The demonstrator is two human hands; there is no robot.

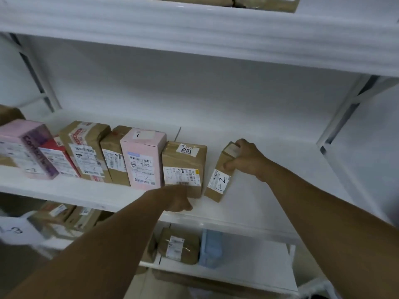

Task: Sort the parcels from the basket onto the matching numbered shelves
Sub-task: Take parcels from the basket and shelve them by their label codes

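Boxes [140, 156] stand beside the tilted parcel [219, 180] the right grip [244, 156] pinches; left grip [178, 200], touching brown box [183, 165], unreadable.

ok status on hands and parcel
Right hand grips small parcel marked 2, tilted on shelf. Left hand against 1012 parcel, grip unclear. Open gap between parcels.

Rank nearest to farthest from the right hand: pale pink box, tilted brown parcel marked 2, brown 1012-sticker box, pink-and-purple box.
1. Tilted brown parcel marked 2: held in the right hand.
2. Brown 1012-sticker box: next left.
3. Pale pink box: further left.
4. Pink-and-purple box: far left end.
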